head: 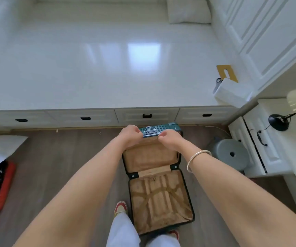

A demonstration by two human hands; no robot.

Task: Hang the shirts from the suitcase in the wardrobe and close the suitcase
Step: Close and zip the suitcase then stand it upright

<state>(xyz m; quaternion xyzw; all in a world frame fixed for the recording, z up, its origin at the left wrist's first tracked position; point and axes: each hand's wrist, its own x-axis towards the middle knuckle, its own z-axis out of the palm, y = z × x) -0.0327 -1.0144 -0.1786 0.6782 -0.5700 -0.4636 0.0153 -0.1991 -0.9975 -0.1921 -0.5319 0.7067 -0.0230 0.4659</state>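
Two hands grip the far edge of the lid of the suitcase [154, 175]: the left hand [131, 135] and the right hand [168, 139], fingers curled closed over the rim on either side of the lock panel [150, 131]. Both tan-lined halves lie empty below the hands, on the floor between the hands and the person's feet; no shirts are visible. The closing step appears to be in hand. The next move likely calls for swinging the raised lid toward the body about the hinge [154, 172], keeping both sides level so the rims meet squarely before fastening.
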